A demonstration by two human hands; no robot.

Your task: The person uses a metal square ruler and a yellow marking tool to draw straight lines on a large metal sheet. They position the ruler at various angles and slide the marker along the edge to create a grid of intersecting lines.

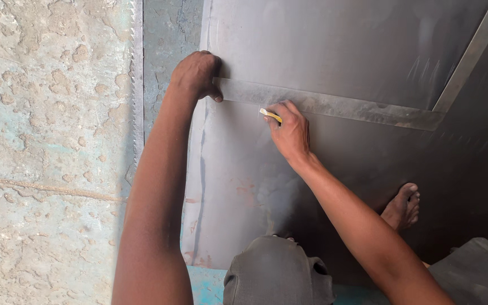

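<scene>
**Straightedge pinned flat, marker drawn along its edge**

The landmark is the long metal straightedge (334, 105) that lies across a large dull steel sheet (244, 181). The left hand (197, 73) sits on the straightedge's near-left end, at the sheet's border, fingers curled down and pressing on the strip rather than gripping round it; this looks meant to keep it from sliding. Just below the straightedge's lower edge, a little way along from that end, the right hand (291, 131) pinches a small yellow marker (270, 115) between thumb and closed fingers, its tip touching the sheet right against the edge, so the strip can guide the line. A second metal strip (470, 56) runs up at an angle from the straightedge's far-right end. Well below the straightedge, a bare foot (403, 206) rests on the sheet, seemingly adding weight, and a bent knee in grey cloth (278, 271) shows at the bottom. Left of the straightedge's end lies rough, pitted concrete floor (46, 141)
</scene>
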